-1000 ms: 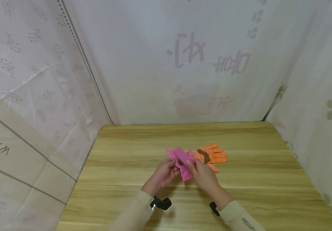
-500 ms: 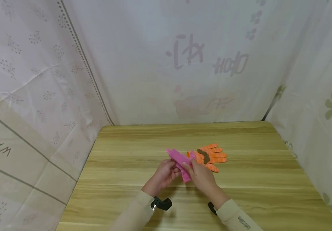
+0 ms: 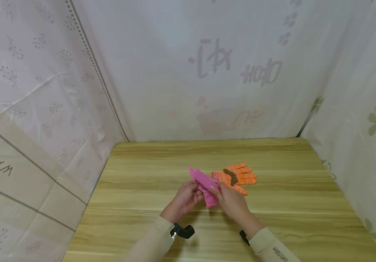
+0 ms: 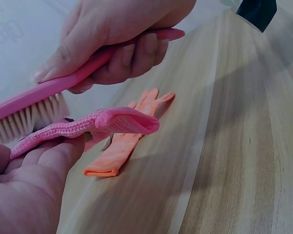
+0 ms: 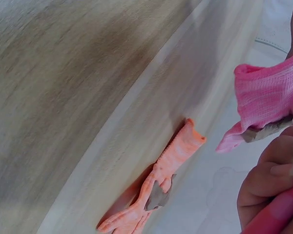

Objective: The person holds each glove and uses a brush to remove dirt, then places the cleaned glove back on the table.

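Note:
A pink knitted glove [image 4: 73, 127] with a brown patch [image 5: 268, 128] lies over the fingers of my left hand [image 3: 184, 198], which grips it from below. My right hand [image 3: 233, 202] is wrapped round the handle of a pink brush [image 4: 39, 93]. In the left wrist view the pale bristles [image 4: 29, 119] are down at the glove's upper side. From the head view, the brush covers part of the glove. An orange glove [image 3: 247, 175] with a brown patch lies flat just beyond my right hand, fingers pointing right.
The wood-grain table [image 3: 148, 160] extends around both hands. Patterned cloth [image 3: 162, 72] hangs behind it and on both sides. Each wrist wears a black strap device, the left one [image 3: 184, 230] more fully visible.
The brush in my right hand has shifted slightly back and forth over the pink glove. My left hand stays nearly in place, and the orange glove has not moved.

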The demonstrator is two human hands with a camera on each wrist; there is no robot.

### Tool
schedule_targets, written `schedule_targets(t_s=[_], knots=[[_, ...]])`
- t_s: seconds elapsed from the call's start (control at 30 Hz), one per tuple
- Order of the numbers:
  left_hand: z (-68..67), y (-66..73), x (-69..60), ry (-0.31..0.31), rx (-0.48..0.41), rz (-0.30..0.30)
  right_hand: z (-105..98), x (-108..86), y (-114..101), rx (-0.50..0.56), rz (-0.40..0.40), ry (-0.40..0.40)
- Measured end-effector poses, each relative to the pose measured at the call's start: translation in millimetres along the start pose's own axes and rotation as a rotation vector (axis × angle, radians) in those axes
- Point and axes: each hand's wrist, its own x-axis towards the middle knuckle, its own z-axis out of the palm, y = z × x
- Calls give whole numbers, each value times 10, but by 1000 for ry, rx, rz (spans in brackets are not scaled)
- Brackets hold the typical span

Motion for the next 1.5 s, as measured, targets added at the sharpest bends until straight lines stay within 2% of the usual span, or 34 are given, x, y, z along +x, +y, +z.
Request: schedule_targets(t_s=[0.43,0.63,0.8,1.0,1.3,1.5], knots=[[-27,39,-13,29,-54,-9,-52,-36,81,-14,-12,21],[-74,69,-27,26,-79,-1,-33,-42,185,-20,28,13],[-84,94,-24,24,-81,-1,-53,-48,211,39,54,34],[-83,64,1,48,-65,8,-92,-35,145,97,53,91],[-8,-15,39,92,0,-9,-57,-21,-62,153,25,69],[26,-47,73,64,12,1,-8,-12,-146,185,-5,84]])
